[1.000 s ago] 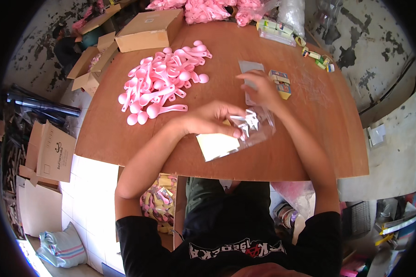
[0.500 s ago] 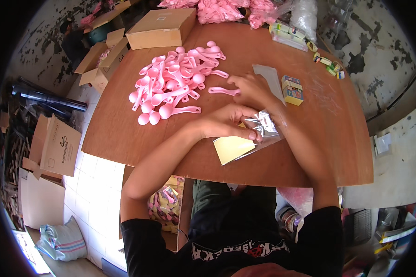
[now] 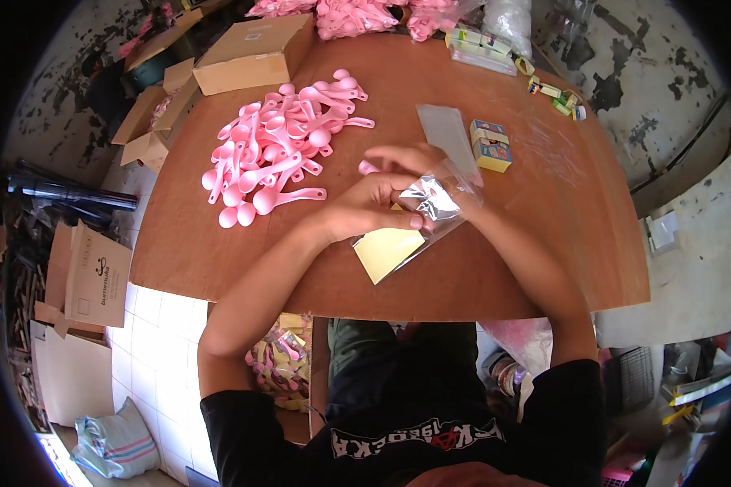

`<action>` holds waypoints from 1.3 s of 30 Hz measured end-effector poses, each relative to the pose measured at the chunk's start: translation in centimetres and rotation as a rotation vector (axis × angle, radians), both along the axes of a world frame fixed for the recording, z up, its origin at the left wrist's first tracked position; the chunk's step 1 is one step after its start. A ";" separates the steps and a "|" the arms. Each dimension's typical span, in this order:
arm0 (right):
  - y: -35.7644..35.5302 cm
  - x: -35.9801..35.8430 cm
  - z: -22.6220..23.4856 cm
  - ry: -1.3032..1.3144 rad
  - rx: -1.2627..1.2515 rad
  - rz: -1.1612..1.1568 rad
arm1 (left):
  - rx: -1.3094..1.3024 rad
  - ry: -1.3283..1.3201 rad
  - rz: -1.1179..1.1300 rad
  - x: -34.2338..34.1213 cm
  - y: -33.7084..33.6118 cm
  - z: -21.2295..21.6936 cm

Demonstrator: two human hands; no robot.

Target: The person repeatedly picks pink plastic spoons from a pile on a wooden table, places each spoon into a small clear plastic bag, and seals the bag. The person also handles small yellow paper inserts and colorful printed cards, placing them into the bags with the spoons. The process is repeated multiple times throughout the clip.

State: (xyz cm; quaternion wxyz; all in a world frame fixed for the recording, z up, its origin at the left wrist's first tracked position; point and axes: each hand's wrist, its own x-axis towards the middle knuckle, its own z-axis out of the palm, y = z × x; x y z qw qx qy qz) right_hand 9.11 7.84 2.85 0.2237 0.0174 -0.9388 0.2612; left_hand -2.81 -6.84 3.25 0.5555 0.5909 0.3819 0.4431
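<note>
My left hand (image 3: 359, 213) is closed on a clear plastic bag (image 3: 437, 200), its thumb pressing down near the bag's mouth. A pale yellow card (image 3: 386, 253) lies in or against that bag, sticking out below my fingers. Just beyond, my right hand (image 3: 414, 159) is closed round a pink measuring spoon (image 3: 368, 167); only one end of it shows, at the bag's open end. To the left lies a heap of pink spoons (image 3: 272, 146). Right of my right hand are a flat stack of clear bags (image 3: 447, 130) and a banded block of small printed cards (image 3: 490, 146).
A cardboard box (image 3: 252, 57) stands at the table's far left, near bagged pink spoons (image 3: 349, 18). Banded card bundles (image 3: 483, 49) and small paper rolls (image 3: 556, 96) lie at the far right. Below the table's front edge, a carton holds packed spoons (image 3: 280, 357).
My right hand has brought the spoon from beside the heap toward me, up to the bag in my left hand. The whole view has shifted slightly.
</note>
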 end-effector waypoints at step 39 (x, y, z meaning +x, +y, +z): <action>-2.8 9.6 2.8 0.564 -0.719 -0.419 | -0.024 0.052 0.193 2.0 0.5 0.5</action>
